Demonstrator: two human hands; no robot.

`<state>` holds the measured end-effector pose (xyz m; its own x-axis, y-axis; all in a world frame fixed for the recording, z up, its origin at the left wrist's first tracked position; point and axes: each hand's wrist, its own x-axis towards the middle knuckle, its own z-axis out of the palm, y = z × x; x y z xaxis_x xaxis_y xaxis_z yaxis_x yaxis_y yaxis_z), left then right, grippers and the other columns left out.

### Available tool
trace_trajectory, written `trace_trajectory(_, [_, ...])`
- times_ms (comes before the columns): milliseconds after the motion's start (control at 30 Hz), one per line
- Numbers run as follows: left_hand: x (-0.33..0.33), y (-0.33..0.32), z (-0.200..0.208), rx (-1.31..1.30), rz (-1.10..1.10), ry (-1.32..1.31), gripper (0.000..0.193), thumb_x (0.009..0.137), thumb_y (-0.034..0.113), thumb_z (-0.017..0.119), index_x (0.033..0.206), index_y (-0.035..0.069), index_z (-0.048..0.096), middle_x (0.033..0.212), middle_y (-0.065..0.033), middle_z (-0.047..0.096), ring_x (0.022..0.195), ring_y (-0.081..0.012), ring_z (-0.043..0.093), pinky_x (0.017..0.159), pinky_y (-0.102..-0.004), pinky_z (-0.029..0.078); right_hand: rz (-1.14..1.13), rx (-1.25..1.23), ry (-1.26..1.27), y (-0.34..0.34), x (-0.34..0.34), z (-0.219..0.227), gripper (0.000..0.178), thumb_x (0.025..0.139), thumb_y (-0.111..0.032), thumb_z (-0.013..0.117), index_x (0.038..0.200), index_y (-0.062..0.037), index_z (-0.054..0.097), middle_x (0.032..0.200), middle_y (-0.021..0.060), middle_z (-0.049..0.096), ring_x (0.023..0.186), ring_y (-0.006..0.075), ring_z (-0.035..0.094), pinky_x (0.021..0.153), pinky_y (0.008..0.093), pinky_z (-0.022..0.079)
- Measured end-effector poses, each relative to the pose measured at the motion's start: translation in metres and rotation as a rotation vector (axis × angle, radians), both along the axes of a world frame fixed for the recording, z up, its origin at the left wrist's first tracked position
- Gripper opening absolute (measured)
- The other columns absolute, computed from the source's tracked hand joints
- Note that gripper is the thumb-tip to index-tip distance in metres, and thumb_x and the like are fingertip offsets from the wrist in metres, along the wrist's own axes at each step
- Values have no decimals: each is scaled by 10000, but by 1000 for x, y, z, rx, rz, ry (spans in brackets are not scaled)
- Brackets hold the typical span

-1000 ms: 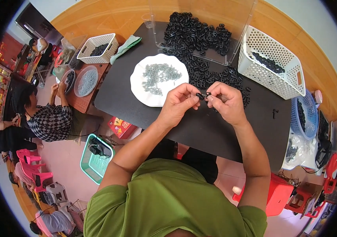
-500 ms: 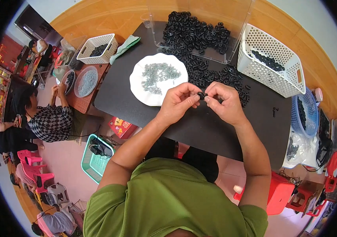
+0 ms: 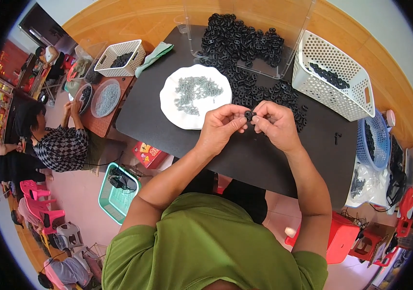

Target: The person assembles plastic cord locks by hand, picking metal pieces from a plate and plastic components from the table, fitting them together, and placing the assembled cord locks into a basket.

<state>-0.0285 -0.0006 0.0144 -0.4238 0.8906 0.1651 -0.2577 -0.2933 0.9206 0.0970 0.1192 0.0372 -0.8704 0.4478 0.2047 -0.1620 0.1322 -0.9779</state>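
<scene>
Between the fingertips of both hands, above the dark table (image 3: 172, 142), is a small black plastic piece (image 3: 249, 116) with holes in it. My left hand (image 3: 222, 127) pinches it from the left, thumb against forefinger. From the other side my right hand (image 3: 279, 127) closes its thumb and fingers on the same piece; whether a second small part is in those fingertips is hidden. Just beyond my left hand lies a white scalloped plate (image 3: 172, 107) with many small silvery pieces (image 3: 197, 91) that look like springs. A heap of black two-holed plastic pieces (image 3: 245, 86) spreads beyond my hands.
A clear plastic bin (image 3: 284, 53) holding more black pieces lies at the back. White perforated baskets (image 3: 330, 94) stand at the right and far left. Two loose black parts (image 3: 337, 138) lie at the right. A co-worker (image 3: 61, 150) sits at a low table on the left.
The black piece has turned between my fingers, so more of its holed face shows. Both hands stay in nearly the same place, still closed on it.
</scene>
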Motion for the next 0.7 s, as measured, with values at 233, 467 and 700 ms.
trace_trajectory(233, [1,-1,1,-21,19,1,176,836,15,566,1006,-7,606,807,-41,594,685,-89,563,614,-211,474,6,-50,13,-2,-1,0,59,805,30,539,747,22,536,796,66,539,605,78,520,536,188,437])
trace_trajectory(467, [-5,-4,5,-44,-1,108,147,854,52,557,984,0,603,770,-41,601,657,-85,565,597,-209,477,62,-254,-21,-5,-2,5,75,781,11,606,777,11,531,718,57,576,570,78,551,490,201,467])
trace_trajectory(700, [-6,-5,16,-64,-80,11,109,857,78,564,926,-5,575,724,-42,596,601,-84,564,536,-206,476,28,-312,59,-9,-3,7,164,773,51,603,925,27,547,719,74,595,547,92,566,462,194,473])
